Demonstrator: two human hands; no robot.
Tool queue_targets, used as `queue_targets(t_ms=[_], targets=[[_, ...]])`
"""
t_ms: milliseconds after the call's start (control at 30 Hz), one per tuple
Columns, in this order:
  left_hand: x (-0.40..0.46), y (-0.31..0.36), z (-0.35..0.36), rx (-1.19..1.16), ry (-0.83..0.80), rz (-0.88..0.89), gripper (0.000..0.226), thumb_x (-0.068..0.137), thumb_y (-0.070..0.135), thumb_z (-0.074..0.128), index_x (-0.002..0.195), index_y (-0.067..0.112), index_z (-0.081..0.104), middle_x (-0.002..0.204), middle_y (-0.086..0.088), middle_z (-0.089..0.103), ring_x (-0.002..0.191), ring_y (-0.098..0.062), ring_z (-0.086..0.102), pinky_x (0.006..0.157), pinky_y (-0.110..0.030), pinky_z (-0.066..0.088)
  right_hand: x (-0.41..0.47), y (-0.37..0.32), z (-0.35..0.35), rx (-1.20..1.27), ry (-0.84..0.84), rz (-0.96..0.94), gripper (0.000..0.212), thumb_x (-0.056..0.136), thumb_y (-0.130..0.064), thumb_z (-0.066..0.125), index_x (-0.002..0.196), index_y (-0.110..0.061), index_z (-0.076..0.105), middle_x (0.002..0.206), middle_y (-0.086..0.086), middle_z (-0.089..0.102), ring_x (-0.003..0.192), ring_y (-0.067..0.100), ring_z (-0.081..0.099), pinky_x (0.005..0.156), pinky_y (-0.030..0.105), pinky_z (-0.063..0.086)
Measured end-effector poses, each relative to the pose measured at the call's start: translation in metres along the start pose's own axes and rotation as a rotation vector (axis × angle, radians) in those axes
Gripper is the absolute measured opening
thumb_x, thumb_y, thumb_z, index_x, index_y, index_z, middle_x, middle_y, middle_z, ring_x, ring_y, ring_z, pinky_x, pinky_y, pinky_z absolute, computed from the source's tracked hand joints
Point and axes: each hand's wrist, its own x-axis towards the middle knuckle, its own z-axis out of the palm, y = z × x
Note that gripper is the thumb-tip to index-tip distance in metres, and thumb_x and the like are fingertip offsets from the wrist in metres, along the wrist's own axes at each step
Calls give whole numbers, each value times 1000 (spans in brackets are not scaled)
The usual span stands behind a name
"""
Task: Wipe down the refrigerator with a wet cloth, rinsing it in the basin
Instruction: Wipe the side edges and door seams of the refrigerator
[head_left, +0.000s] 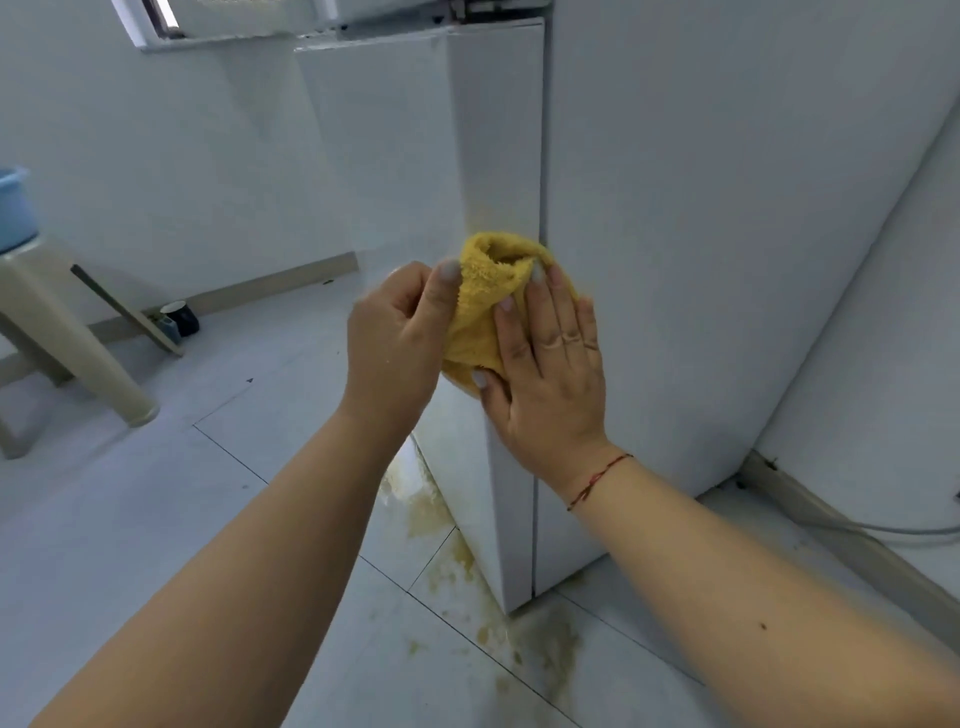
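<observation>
cloth (480, 312) bunched on refrigerator (498, 156) door edge, edge runs vertical | your left hand (397, 332) pinches cloth's left side, right hand (550, 374) flat, pressing it | basin (15, 208) far left, left hand nearer

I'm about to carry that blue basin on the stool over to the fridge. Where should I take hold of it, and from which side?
Only part of the blue basin shows at the frame's left edge, on the beige stool. Its out-turned rim looks like the best hold: probably hook fingers under the lip from the open right-hand side, ideally one hand on each side. Handles and water level are out of view.
</observation>
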Motion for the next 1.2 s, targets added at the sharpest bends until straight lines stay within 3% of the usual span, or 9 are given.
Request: queue_targets(t_ms=[133,233,367,533,667,833,967,1100,1200], targets=[[-31,-32,6,92,-32,78,67,91,70,29,62,10,43,56,3,35,54,-9,34,50,-31,29,-38,-2,10,-27,-65,11,71,100,-47,27,151,-22,-15,161,5,-14,148,25,-3,120,47,10],[-56,-58,9,198,-126,217,62,95,61,34,63,9,42,60,1,35,56,-15,33,51,-27,29,-71,-2,17,-44,-148,28,73,99,-47,28,151,-20,-17,159,5,-21,148,27,-4,120,46,9],[-90,-94,14,291,-166,229,43,96,55,44,68,23,35,61,6,33,57,-12,28,53,-24,26,-122,-5,26,-52,-207,90,75,99,-46,35,153,-17,-9,158,15,2,149,29,2,119,50,15],[-136,-136,25,428,-233,114,49,91,64,44,63,26,31,57,10,28,53,-11,27,50,-22,25,-187,-19,33,-55,-322,223,67,98,-45,42,150,-14,15,148,18,21,142,37,21,113,50,29],[-167,-162,35,485,-304,-94,59,77,79,45,56,26,32,50,12,25,50,-13,32,47,-21,25,-220,-40,33,-68,-525,427,68,90,-44,44,147,-14,23,146,18,26,135,34,29,98,42,45],[-189,-177,45,552,-430,-414,55,63,72,67,50,28,35,49,10,38,52,-14,39,51,-26,30,-247,-50,34,30,-693,589,65,84,-39,54,139,-9,37,140,20,35,129,33,33,103,42,39],[-203,-179,60,513,-399,-710,57,62,65,77,57,18,46,53,7,47,53,-12,43,53,-29,38,-265,-56,33,208,-765,783,51,91,-28,51,139,-13,43,145,11,29,131,28,34,102,38,45],[-216,-189,66,243,-424,-1008,54,59,55,85,63,14,50,57,-9,58,54,-18,56,54,-34,49,-266,-65,34,556,-710,1242,40,97,-17,47,135,-28,40,135,-12,35,111,0,53,80,8,45],[-224,-195,58,-1,-408,-1114,38,71,33,85,72,8,56,66,-16,60,59,-24,59,56,-31,52,-265,-71,42,858,-566,1676,36,100,-16,43,134,-27,37,126,-11,45,92,-1,59,65,8,50]])
